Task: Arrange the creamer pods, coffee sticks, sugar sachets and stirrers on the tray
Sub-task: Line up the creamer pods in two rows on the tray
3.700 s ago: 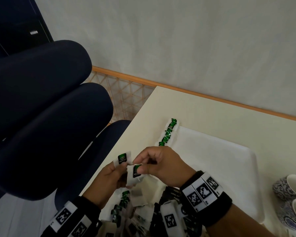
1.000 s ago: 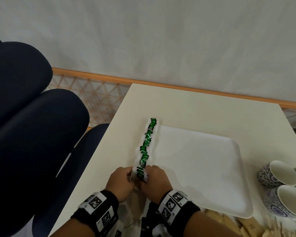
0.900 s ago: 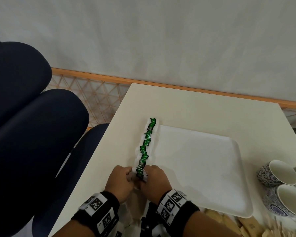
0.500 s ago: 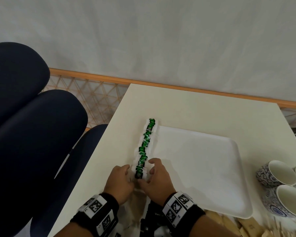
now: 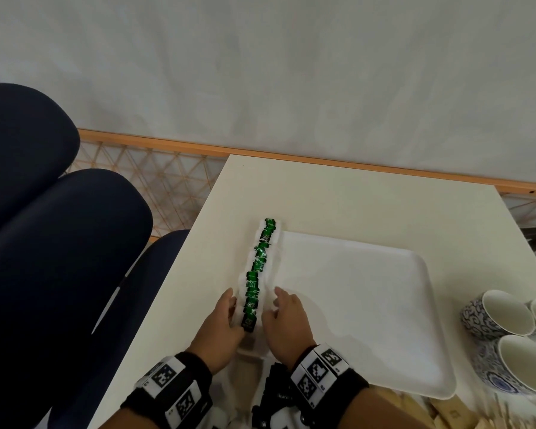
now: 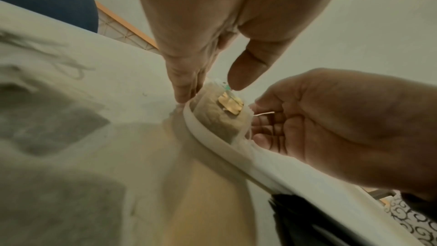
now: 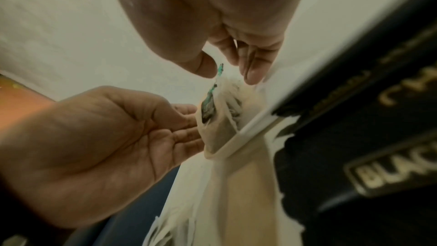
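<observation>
A row of several white sachets with green labels [image 5: 256,274] stands on edge along the left rim of the white tray [image 5: 369,305]. My left hand [image 5: 220,328] and right hand [image 5: 287,325] flank the near end of the row, with straight fingers touching its two sides. The left wrist view shows the nearest sachet [image 6: 224,117] leaning inside the tray rim [image 6: 212,147], my left fingers [image 6: 187,89] at its outer side and my right hand [image 6: 331,119] at the other. The right wrist view shows the same sachet [image 7: 210,119] between my right fingers [image 7: 253,70] and left hand [image 7: 94,137].
Black coffee stick packs [image 5: 276,394] lie by my wrists at the table's near edge, with wooden stirrers [image 5: 446,410] to their right. Blue-patterned cups [image 5: 502,314] stand right of the tray. Dark blue chairs [image 5: 59,243] stand left of the table.
Earlier both hands held sachets over the near pile. A second ago they pinched the nearest sachet at the row's end; now the fingers have straightened along both sides of the row.
</observation>
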